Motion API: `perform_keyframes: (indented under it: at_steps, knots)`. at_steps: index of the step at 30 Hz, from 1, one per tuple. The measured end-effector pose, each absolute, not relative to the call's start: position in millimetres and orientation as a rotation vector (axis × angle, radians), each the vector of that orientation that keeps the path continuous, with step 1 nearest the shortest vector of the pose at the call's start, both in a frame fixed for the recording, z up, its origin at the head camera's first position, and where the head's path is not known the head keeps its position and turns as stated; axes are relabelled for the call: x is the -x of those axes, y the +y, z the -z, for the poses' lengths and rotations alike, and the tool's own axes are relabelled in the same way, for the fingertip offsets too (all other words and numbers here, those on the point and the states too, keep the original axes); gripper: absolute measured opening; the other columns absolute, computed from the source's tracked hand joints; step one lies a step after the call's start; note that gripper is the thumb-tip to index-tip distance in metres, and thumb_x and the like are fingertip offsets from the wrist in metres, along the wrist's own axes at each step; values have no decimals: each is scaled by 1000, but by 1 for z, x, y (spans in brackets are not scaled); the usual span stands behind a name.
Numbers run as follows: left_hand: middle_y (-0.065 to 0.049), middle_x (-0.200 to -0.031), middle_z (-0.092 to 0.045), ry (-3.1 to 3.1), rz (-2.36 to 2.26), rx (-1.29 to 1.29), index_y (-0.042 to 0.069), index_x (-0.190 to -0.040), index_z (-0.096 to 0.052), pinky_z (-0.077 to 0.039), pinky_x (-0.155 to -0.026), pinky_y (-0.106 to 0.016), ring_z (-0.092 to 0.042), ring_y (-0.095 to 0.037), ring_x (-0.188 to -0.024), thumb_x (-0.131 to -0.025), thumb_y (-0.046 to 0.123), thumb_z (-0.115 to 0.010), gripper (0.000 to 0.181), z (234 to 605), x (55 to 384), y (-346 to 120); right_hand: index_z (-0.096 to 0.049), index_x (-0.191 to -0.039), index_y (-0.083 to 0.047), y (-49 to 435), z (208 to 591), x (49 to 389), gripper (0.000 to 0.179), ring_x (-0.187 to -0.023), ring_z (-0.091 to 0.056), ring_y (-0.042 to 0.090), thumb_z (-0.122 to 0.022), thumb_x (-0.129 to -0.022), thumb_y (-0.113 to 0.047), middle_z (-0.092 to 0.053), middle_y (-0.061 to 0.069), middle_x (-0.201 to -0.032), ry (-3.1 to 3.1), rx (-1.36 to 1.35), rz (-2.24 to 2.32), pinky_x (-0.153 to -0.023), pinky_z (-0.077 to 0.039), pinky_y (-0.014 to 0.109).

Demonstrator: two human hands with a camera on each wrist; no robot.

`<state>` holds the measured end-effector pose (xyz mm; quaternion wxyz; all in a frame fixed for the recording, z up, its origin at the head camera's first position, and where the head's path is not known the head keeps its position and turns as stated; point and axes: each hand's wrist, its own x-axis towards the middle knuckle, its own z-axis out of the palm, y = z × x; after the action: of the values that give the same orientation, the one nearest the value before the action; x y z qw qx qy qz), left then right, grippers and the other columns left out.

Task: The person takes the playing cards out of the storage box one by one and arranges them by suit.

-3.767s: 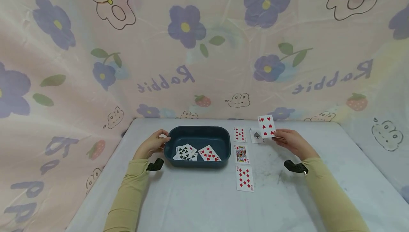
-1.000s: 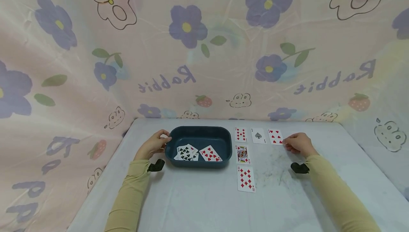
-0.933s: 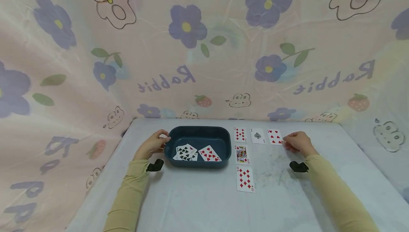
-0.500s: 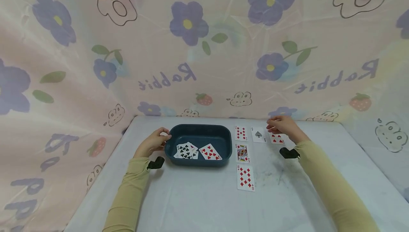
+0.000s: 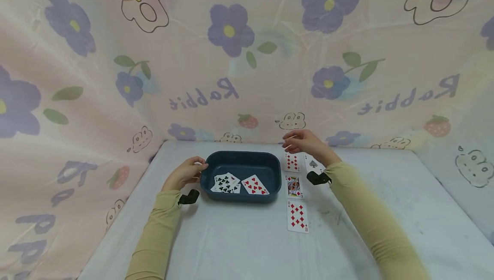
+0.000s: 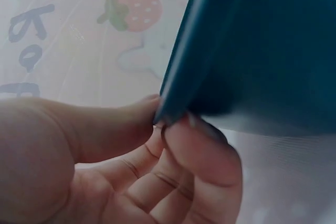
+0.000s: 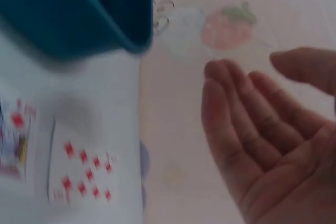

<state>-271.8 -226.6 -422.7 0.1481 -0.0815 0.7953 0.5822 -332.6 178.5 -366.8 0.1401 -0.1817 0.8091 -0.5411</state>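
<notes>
My left hand (image 5: 186, 173) pinches the left rim of a dark blue tray (image 5: 241, 198); the left wrist view shows thumb and forefinger at its edge. Inside the tray lie several overlapping club playing cards (image 5: 225, 184) and a heart card (image 5: 254, 185). My right hand (image 5: 305, 143), fingers loosely extended and holding nothing, hovers beyond the tray's right end. Just below it is a diamond card (image 5: 292, 164). Nearby lie an ace of spades (image 5: 313, 163), a king (image 5: 294, 187) and a nearer diamond card (image 5: 297, 216). My right forearm hides the red heart card.
A white-covered table (image 5: 239, 241) carries everything, with faint dark smudges right of the cards. A patterned curtain (image 5: 266, 78) with flowers and rabbits rises behind the table and along its sides.
My right hand set a heart card down right of the ace, let go and swept left over the back row towards the tray. The left hand has stayed at the tray.
</notes>
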Motion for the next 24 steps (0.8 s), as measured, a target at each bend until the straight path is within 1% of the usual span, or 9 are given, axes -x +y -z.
perform_keyframes:
  at_steps: [5, 10, 13, 18, 20, 24]
  knots:
    - [-12, -93, -54, 2293, -1671, 249, 5, -107, -49, -47, -59, -28, -55, -19, -71, -98, 17, -56, 16, 423, 272, -226, -57, -121, 3, 143, 373, 335, 28, -96, -65, 34, -55, -98, -13, -63, 25, -109, 2282, 671, 1486, -83, -51, 44]
    - [-12, -91, -53, 2294, -1668, 238, 6, -108, -48, -47, -59, -28, -54, -19, -70, -99, 18, -55, 16, 421, 271, -225, -53, -128, 5, 112, 385, 335, 35, -98, -64, 32, -56, -97, -13, -65, 18, -110, 2184, 722, 1317, -85, -50, 42]
    - [-11, -90, -54, 2289, -1684, 237, 6, -108, -48, -46, -59, -27, -54, -19, -70, -99, 17, -55, 16, 420, 270, -225, -49, -132, 6, 95, 388, 333, 41, -99, -63, 33, -58, -96, -11, -64, 16, -110, 2125, 750, 1228, -86, -49, 44]
    - [-11, -90, -56, 2269, -1708, 217, 5, -110, -47, -47, -59, -27, -56, -19, -71, -99, 17, -55, 18, 421, 270, -224, -46, -135, 6, 73, 394, 333, 42, -103, -60, 38, -56, -95, -3, -60, 25, -114, 2027, 748, 1178, -90, -47, 47]
    - [-11, -89, -56, 2270, -1708, 217, 5, -110, -47, -47, -59, -28, -55, -18, -70, -99, 17, -55, 18, 421, 270, -224, -46, -135, 5, 66, 398, 333, 41, -103, -61, 37, -55, -95, 0, -60, 26, -115, 2006, 730, 1180, -90, -47, 46]
    - [-11, -89, -56, 2279, -1697, 232, 6, -110, -47, -47, -59, -28, -55, -18, -69, -99, 18, -55, 18, 422, 270, -224, -47, -134, 4, 52, 404, 333, 40, -102, -63, 33, -54, -95, 2, -62, 24, -113, 2006, 714, 1156, -89, -49, 42]
